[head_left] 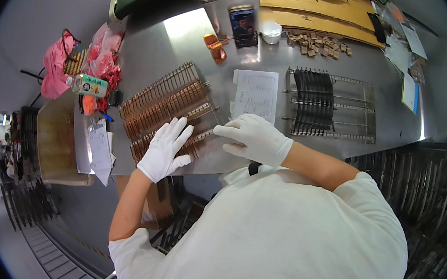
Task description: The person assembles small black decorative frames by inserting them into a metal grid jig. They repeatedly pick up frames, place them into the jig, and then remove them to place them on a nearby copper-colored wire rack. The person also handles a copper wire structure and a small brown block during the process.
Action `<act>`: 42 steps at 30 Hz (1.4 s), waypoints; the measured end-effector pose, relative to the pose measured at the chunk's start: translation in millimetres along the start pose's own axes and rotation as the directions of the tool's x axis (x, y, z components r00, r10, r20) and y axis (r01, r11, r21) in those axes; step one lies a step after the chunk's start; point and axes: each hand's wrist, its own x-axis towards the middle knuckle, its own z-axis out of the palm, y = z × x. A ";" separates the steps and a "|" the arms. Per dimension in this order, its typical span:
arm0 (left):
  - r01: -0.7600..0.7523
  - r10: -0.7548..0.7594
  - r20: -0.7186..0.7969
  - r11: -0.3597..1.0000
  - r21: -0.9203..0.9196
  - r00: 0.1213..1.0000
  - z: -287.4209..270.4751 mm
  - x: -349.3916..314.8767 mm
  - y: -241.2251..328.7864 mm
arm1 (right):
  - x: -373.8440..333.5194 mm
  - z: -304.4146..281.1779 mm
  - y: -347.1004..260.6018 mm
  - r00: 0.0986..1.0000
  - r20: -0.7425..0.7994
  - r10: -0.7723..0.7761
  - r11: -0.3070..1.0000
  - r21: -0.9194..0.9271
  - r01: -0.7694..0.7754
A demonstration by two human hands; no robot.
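Note:
My left hand [165,148], in a white glove, lies with fingers stretched over the near edge of a wire rack [162,102] filled with rows of thin copper-coloured bent strips. My right hand [256,139], also gloved in white, reaches in from the right. Its forefinger points at the rack's right side, and the thumb is apart below it. Nothing shows between its fingers; whether the fingertip touches the rack I cannot tell. Just beyond my right hand lies a printed paper sheet [256,91]. Farther right, a second rack [354,107] carries black curved strips [313,103] in its left part.
A phone [242,29] stands at the back beside a white tub [271,33], an orange tape-like object [215,49] and a pile of small tan blocks [320,44]. Pink bags [103,48] and a bottle [90,85] sit at the left edge. Yellow cardboard [315,9] lies behind.

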 end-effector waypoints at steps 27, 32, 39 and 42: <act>0.063 -0.312 -0.506 0.892 -0.448 0.804 148.5 218.6 122.3 | 2.9 -253.6 396.7 0.845 -0.323 0.426 0.496 -0.698 -0.517; 0.010 -0.288 -0.556 0.894 -0.448 0.780 143.7 221.7 122.5 | 22.5 -292.7 495.6 0.718 -0.435 0.543 0.157 -0.787 -0.596; 0.046 -0.313 -0.559 0.897 -0.440 0.768 144.3 217.8 126.1 | 43.2 -297.5 452.7 0.687 -0.186 0.702 0.161 -0.899 -0.407; 0.034 -0.321 -0.535 0.878 -0.477 0.782 145.7 217.8 123.8 | 32.6 -309.2 407.9 0.525 -0.035 0.850 0.226 -0.877 -0.424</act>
